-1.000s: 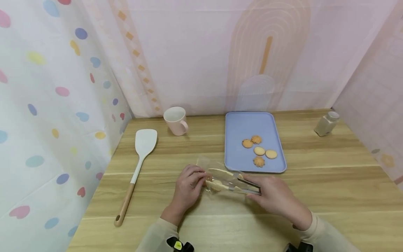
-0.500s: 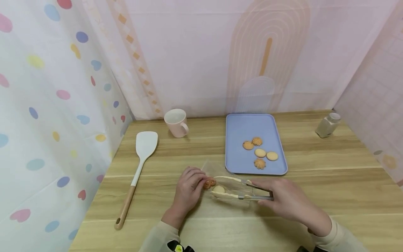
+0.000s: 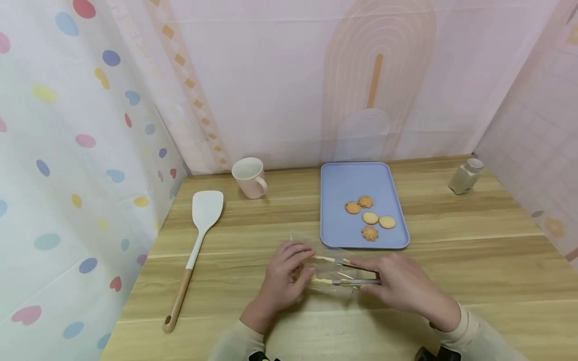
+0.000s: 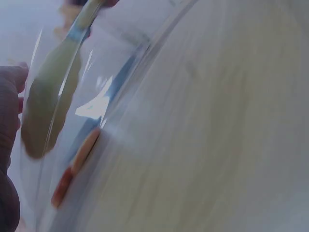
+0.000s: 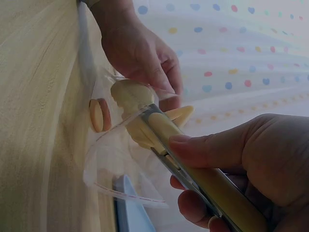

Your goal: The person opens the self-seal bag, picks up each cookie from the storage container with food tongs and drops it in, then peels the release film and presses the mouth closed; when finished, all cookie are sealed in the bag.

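Note:
A clear plastic bag (image 5: 116, 166) lies between my hands, in front of the tray. My left hand (image 3: 285, 278) pinches the bag at its left end, fingers curled. My right hand (image 3: 399, 283) grips a pair of tongs (image 3: 358, 282) with metal arms and cream-coloured tips. Those tips reach inside the bag, spread apart. Two cookies (image 5: 99, 115) lie together low in the bag in the right wrist view; in the head view my left hand covers them. The left wrist view is blurred but shows a tong tip (image 4: 50, 106) through the plastic.
Behind the bag stands a blue tray (image 3: 349, 180) with several cookies (image 3: 370, 218) on it. A white spatula (image 3: 207, 208) with a wooden handle lies at the left. A pink mug (image 3: 249, 178) stands at the back left, a small jar (image 3: 466, 176) at the back right.
The tongs first drew right, then slid back left a little. My left hand has shifted right along the bag and now covers the cookies that showed beside its fingertips.

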`<move>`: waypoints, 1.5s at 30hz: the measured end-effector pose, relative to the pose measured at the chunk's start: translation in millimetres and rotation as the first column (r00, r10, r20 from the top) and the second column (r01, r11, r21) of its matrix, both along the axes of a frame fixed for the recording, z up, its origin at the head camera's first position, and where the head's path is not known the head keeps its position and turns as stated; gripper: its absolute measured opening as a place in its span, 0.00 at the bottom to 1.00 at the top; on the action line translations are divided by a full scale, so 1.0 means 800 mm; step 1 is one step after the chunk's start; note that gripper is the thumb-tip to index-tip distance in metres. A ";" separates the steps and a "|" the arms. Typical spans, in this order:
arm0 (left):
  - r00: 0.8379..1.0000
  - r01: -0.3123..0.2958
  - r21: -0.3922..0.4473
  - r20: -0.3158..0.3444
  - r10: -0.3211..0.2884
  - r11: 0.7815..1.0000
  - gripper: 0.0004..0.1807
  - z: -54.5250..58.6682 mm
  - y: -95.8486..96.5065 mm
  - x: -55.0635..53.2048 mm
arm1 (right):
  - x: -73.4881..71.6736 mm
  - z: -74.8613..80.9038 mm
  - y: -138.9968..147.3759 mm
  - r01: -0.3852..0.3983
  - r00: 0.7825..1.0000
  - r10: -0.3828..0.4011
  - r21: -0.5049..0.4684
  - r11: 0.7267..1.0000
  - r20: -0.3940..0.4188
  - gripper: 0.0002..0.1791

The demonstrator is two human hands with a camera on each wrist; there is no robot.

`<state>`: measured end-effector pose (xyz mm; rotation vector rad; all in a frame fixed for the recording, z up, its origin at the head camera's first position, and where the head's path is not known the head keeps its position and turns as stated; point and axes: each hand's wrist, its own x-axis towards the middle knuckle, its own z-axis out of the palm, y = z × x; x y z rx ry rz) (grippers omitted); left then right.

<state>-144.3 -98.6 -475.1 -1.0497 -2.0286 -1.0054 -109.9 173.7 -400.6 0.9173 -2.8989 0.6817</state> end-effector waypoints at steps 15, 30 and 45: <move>0.999 -0.008 0.031 0.046 0.007 0.999 0.05 -0.001 0.026 0.005 | 0.006 0.007 0.010 -0.020 0.999 0.021 0.009 1.000 -0.025 0.30; 1.000 0.002 0.069 -0.026 -0.001 0.998 0.03 -0.001 0.027 0.004 | 0.014 0.017 0.056 0.122 0.988 -0.121 -0.001 0.993 0.094 0.24; 0.988 -0.137 0.120 0.090 0.127 0.983 0.09 -0.002 -0.020 -0.007 | 0.032 0.017 0.091 0.118 0.990 -0.115 -0.034 0.992 0.079 0.22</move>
